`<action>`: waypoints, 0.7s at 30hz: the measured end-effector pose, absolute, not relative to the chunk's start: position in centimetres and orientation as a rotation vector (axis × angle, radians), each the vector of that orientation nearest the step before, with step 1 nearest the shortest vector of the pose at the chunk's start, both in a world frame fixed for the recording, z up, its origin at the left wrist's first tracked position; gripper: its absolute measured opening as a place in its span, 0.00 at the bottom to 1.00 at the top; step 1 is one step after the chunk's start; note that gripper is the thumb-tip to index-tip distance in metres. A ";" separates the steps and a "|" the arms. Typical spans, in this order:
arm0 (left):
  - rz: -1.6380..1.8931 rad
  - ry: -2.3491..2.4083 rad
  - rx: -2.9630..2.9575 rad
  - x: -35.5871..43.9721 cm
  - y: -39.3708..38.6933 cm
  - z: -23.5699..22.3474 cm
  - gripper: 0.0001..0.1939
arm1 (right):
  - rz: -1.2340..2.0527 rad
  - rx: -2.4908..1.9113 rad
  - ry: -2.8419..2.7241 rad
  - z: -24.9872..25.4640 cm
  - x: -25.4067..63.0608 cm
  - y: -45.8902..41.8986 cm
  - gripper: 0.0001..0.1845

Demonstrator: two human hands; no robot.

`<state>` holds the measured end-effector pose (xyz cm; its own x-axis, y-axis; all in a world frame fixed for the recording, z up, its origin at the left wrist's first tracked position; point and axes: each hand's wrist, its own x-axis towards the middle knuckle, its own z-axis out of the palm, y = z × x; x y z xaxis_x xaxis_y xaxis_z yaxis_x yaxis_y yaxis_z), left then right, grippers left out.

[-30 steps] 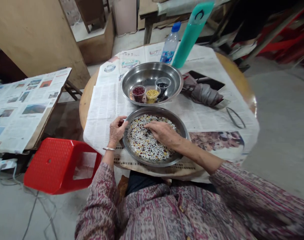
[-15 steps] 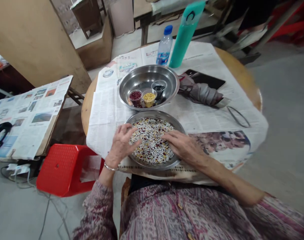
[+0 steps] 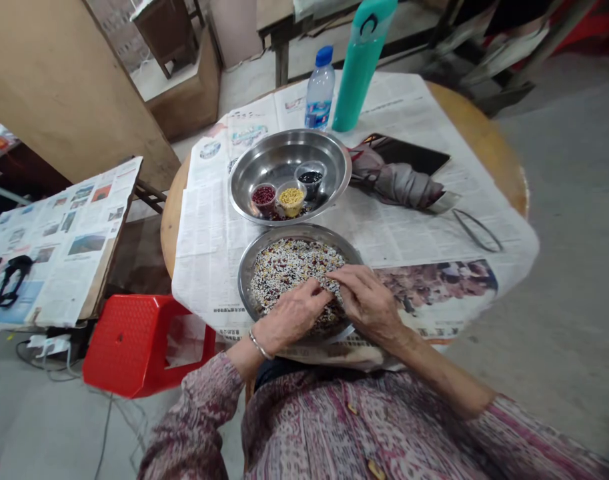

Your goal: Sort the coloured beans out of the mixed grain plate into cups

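Observation:
A steel plate (image 3: 245, 280) holds a spread of mixed white, red, yellow and dark beans (image 3: 284, 267) at the near edge of the round table. My left hand (image 3: 291, 317) and my right hand (image 3: 367, 300) both rest on the near part of the beans, fingertips meeting, fingers curled as if pinching. What they hold is too small to see. Behind stands a steel bowl (image 3: 284, 150) with three small cups: red beans (image 3: 263, 196), yellow beans (image 3: 291, 197) and black beans (image 3: 310, 178).
Newspaper (image 3: 209, 233) covers the table. A water bottle (image 3: 319, 87) and a teal flask (image 3: 359, 63) stand at the back, with a folded grey umbrella (image 3: 399, 183) to the right. A red stool (image 3: 134, 343) and a second papered table (image 3: 59, 240) are at the left.
My left hand moved from the plate's left rim onto the beans beside my right hand. My right hand drew back toward the near edge. The view shifted slightly.

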<state>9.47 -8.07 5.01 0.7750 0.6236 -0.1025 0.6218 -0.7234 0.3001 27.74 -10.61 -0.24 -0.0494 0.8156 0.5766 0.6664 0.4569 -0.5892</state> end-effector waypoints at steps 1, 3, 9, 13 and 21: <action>-0.004 0.954 2.669 9.8 -7.4 4.9 0.11 | 0.194 -1.275 -1.766 -0.3 27.7 -10.6 0.18; 0.009 1.024 2.669 9.9 -5.8 4.8 0.10 | 0.179 -1.278 -1.753 -0.2 27.5 -10.6 0.19; 0.365 1.324 2.624 8.8 -2.3 5.0 0.14 | 0.227 -1.265 -1.735 0.1 27.3 -10.4 0.14; 0.162 1.436 2.663 7.9 -2.9 5.9 0.35 | 0.170 -1.188 -1.688 -0.5 27.3 -10.2 0.11; -0.077 1.451 2.470 6.4 -7.3 6.8 0.08 | 0.127 -1.186 -1.607 -0.9 27.6 -10.6 0.13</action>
